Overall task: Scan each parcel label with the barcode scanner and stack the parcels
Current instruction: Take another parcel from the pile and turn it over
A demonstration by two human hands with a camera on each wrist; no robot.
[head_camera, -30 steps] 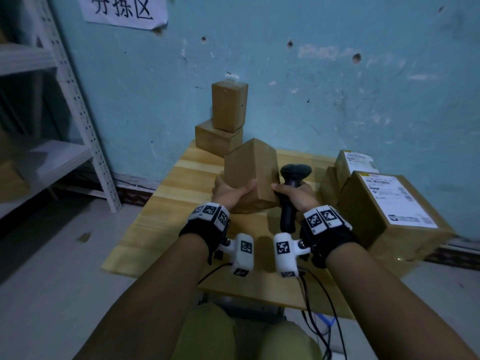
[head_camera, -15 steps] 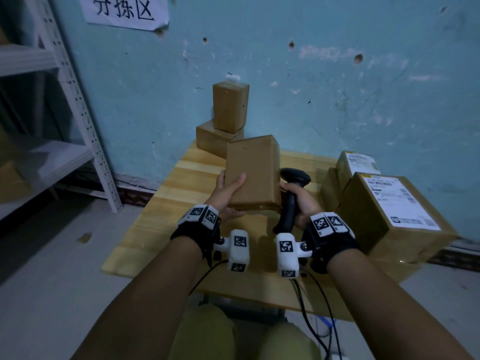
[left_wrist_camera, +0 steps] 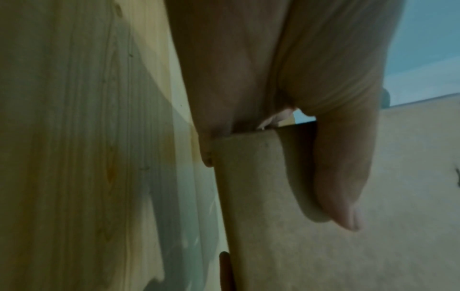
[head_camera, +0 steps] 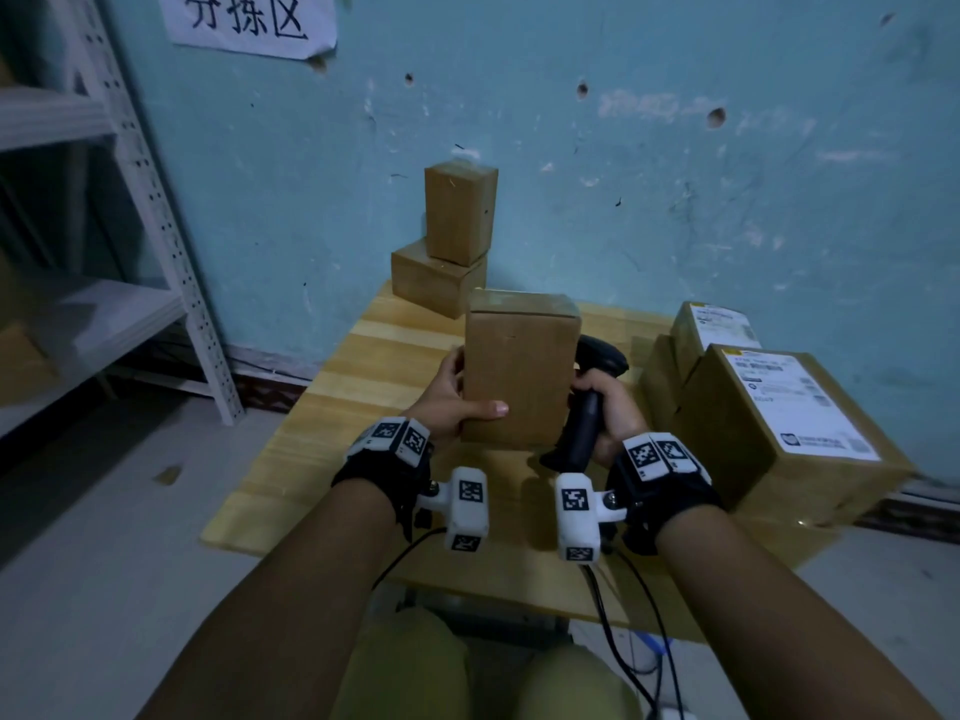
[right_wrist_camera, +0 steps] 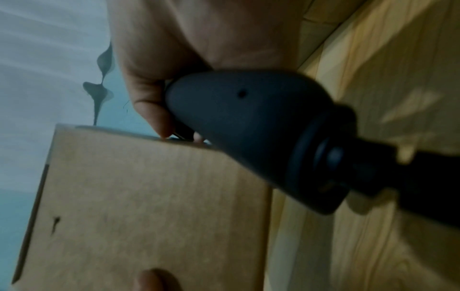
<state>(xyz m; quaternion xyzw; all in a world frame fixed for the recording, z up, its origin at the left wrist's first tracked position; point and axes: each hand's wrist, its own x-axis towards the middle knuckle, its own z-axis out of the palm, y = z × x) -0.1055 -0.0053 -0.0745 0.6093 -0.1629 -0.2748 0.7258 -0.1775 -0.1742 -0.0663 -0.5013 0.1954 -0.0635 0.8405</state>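
A plain brown parcel (head_camera: 514,376) stands upright above the wooden table (head_camera: 322,423), a bare cardboard face toward me. My left hand (head_camera: 457,392) grips its left edge, thumb across the near face. The left wrist view shows that thumb (left_wrist_camera: 341,177) lying on the parcel (left_wrist_camera: 268,226). My right hand (head_camera: 605,402) holds the black barcode scanner (head_camera: 582,418) by its handle, just right of the parcel, its head partly hidden behind the parcel. In the right wrist view the scanner (right_wrist_camera: 261,133) sits beside the parcel (right_wrist_camera: 149,206).
Two small brown parcels (head_camera: 452,241) are stacked at the table's far edge against the blue wall. Labelled parcels (head_camera: 779,428) are piled at the right. A white metal shelf (head_camera: 130,163) stands left. The scanner cable (head_camera: 623,631) hangs off the near edge.
My left hand has turned the parcel from lying tilted on the table to upright and raised. The scanner has tilted and moved slightly right beside it.
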